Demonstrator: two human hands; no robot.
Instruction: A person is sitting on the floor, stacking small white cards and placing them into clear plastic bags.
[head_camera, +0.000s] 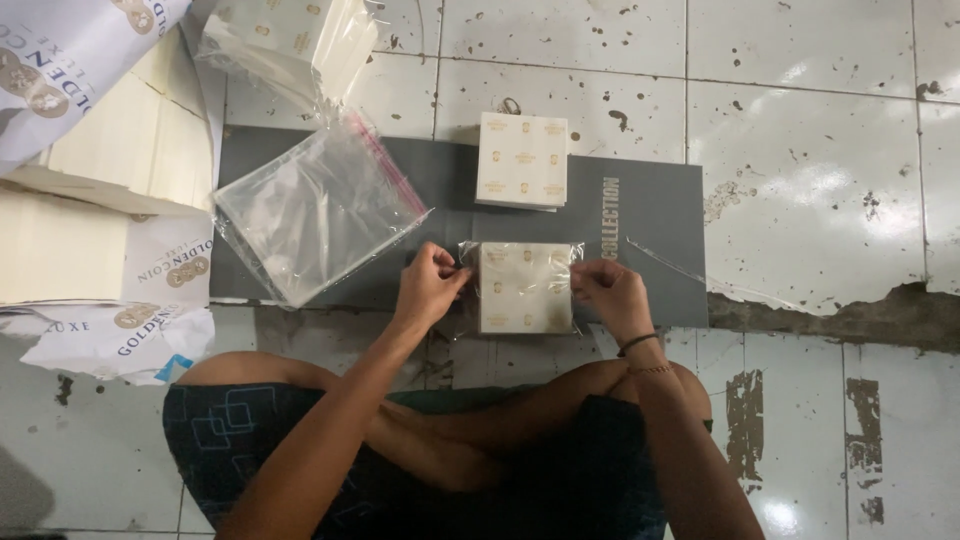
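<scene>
Two hands flank one small cream packet, and that is the relation I keep my eye on: it lies directly between them on the near edge of the grey board, its clear wrap sticking out on both sides. From where I watch, the left hand is closed in a pinch on the wrap at the packet's left edge, and the right hand is closed the same way on the wrap at the right edge. Neither hand is nearer than the other; both touch it. The packet looks close to square, so I can't name a long axis with confidence. A second cream packet sits just beyond it on the far side, apart from both hands, and a loose clear bag lies well to the left on the board
</scene>
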